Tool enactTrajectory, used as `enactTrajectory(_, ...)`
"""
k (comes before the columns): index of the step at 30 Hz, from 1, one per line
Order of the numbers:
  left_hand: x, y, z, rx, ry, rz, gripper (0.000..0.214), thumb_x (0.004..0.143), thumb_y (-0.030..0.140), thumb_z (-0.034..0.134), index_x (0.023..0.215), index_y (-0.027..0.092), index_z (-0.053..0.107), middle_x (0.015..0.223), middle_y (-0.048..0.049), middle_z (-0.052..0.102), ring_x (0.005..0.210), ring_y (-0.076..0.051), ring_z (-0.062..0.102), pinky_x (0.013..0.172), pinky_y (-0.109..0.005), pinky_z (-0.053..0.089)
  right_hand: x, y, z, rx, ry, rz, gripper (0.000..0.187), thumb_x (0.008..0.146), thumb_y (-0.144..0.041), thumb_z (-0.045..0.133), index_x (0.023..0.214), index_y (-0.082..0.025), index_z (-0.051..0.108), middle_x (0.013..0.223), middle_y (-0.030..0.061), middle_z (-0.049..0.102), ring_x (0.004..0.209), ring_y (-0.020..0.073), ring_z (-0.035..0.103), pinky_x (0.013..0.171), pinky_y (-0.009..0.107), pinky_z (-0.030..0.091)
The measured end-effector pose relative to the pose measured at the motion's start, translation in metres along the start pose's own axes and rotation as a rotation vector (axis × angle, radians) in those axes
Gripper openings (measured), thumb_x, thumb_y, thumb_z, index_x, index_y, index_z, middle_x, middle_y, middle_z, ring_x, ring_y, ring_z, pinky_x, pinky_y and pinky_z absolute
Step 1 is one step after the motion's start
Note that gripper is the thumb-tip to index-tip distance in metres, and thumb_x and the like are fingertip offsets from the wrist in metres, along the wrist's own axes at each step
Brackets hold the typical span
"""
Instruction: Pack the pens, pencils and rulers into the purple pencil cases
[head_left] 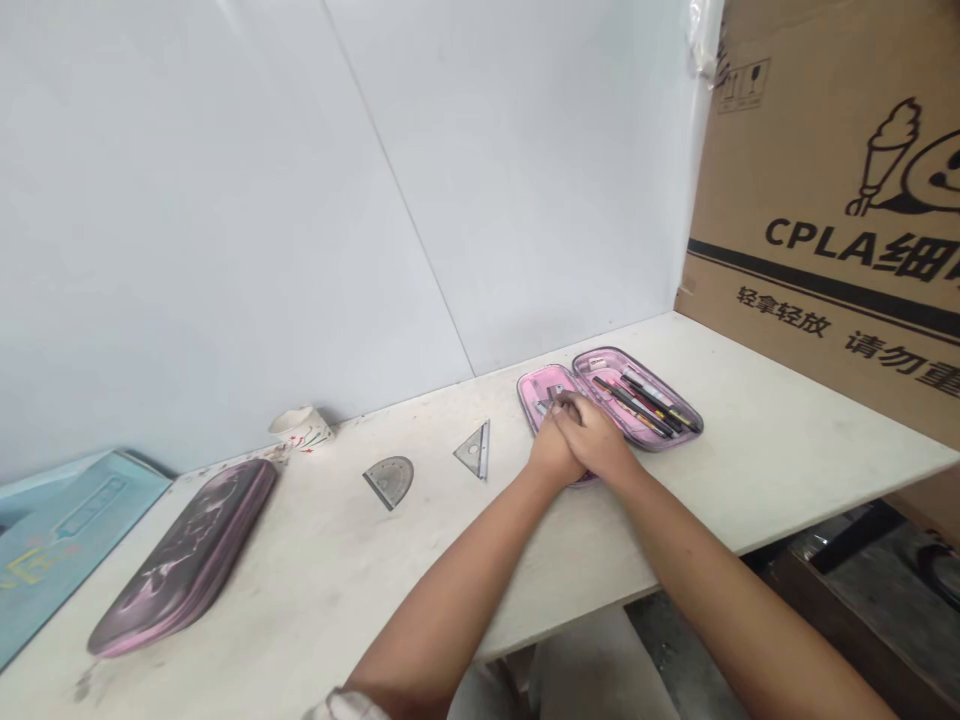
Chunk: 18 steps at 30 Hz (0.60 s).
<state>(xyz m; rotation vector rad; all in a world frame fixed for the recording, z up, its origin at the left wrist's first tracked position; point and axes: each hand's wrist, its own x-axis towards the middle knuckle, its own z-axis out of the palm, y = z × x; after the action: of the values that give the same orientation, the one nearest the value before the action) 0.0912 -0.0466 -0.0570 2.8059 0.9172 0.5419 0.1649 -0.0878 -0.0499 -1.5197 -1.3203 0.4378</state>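
Note:
An open pink pencil case (pixel 526 385) with a dark rim lies on the table, its two halves spread flat. Over the left half, my left hand (pixel 553 450) and my right hand (pixel 600 437) press together, the right overlapping the left. Both hands have curled fingers, and whatever they hold is hidden. Grey pieces like ruler parts (pixel 555 391) show just beyond my fingertips. Several dark pens (pixel 637 408) and a small whitish item (pixel 598 364) lie in the right half. To the left of the case, a clear triangular set square (pixel 472 452) and a protractor (pixel 390 481) rest on the table.
A closed dark pencil case with pink trim (pixel 184 560) lies at the left, beside a light-blue folder or book (pixel 71 540). A paper cup (pixel 301 428) lies by the white wall (pixel 225 220). A large cardboard box (pixel 825 200) stands right of the table (pixel 315 600).

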Motion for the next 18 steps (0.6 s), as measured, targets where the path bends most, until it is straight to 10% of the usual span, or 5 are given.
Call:
enactTrajectory(6,-0.041,-0.009,-0.037,-0.066,0.050,-0.152,0.047,0.089,0.027,0.032,0.132,0.012,0.041,0.139,-0.0139,0.042,0.132,-0.023,0.034,0.111,-0.046,0.021,-0.008,0.010,-0.003,-0.101,0.042,-0.149,0.045,0.087,-0.041,0.033,0.111,-0.013,0.058,0.114,0.0136,0.062,0.110,0.0229,0.052,0.100,0.040,0.035)
enactTrajectory(12,-0.115,-0.070,-0.097,-0.085,0.131,-0.472,0.050,0.089,0.030,0.032,0.131,0.006,0.042,0.142,-0.0170,0.036,0.134,-0.022,0.031,0.111,-0.039,0.023,-0.004,-0.012,-0.002,-0.085,0.062,-0.097,0.045,0.086,-0.046,0.036,0.107,-0.015,0.062,0.111,0.0127,0.064,0.107,0.0244,0.055,0.095,0.041,0.039)
enactTrajectory(18,-0.188,-0.126,-0.126,0.005,0.160,-0.594,0.038,0.084,0.018,0.035,0.116,0.009,0.054,0.124,-0.0147,0.053,0.120,-0.021,0.047,0.104,-0.034,0.035,-0.005,-0.085,0.071,0.131,-0.269,-0.084,0.042,0.085,-0.045,0.041,0.105,-0.015,0.062,0.114,0.0108,0.063,0.109,0.0201,0.055,0.097,0.035,0.039)
